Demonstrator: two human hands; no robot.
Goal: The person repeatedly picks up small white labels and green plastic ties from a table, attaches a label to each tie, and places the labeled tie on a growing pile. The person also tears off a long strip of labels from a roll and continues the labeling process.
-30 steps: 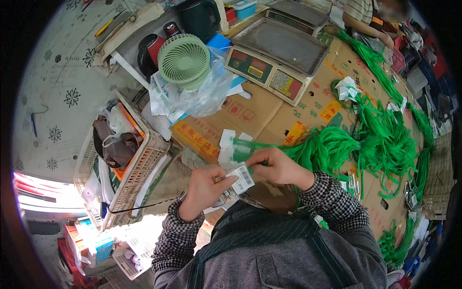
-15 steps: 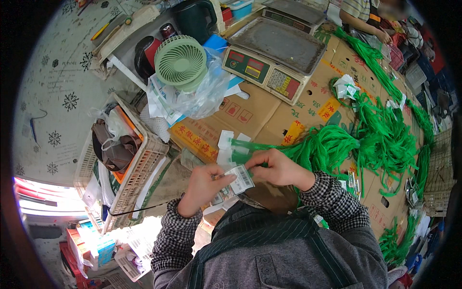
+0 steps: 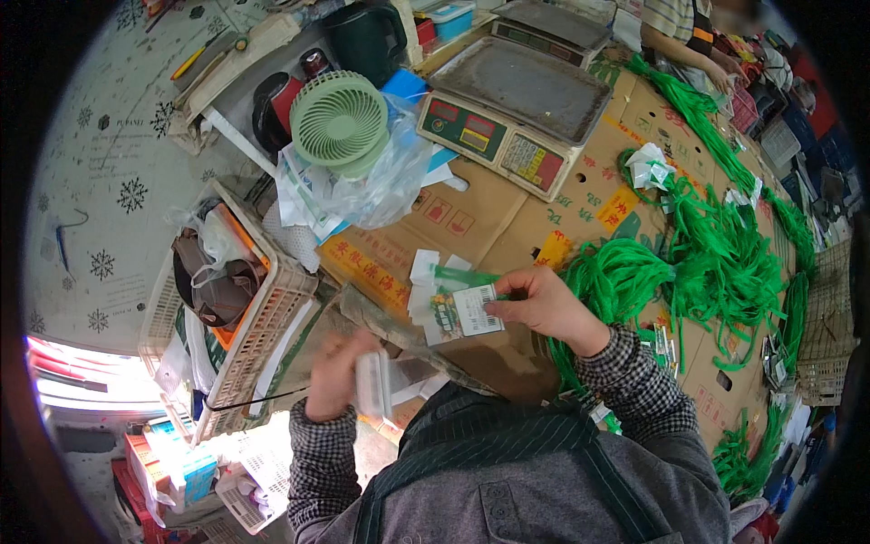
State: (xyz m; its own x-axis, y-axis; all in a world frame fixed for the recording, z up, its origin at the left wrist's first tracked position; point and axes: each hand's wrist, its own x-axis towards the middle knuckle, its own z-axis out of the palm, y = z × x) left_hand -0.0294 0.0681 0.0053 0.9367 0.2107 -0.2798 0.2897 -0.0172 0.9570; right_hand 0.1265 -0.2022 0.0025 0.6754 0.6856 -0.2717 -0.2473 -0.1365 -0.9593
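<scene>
My right hand [image 3: 544,308] pinches the right edge of a printed label [image 3: 476,310] with a barcode on a white panel and a coloured picture part beside it. The label is over the front edge of the cardboard, next to a flat green net end [image 3: 462,278] and some white paper tags [image 3: 422,272]. My left hand [image 3: 337,374], smeared by motion, is lower left, closed on a blurred whitish stack of labels [image 3: 373,385]. Bunches of green net bags [image 3: 621,276] lie just right of my right hand.
Two weighing scales [image 3: 521,86] stand at the back. A green fan [image 3: 340,122] sits on plastic wrap at the back left. At left is a plastic crate [image 3: 272,313] holding a brown bag [image 3: 217,276]. Another person's arm [image 3: 680,45] shows at the far right.
My hands have moved apart. The left has drawn down and left with the stack of labels; the right has a single label over the green net end and white tags.
</scene>
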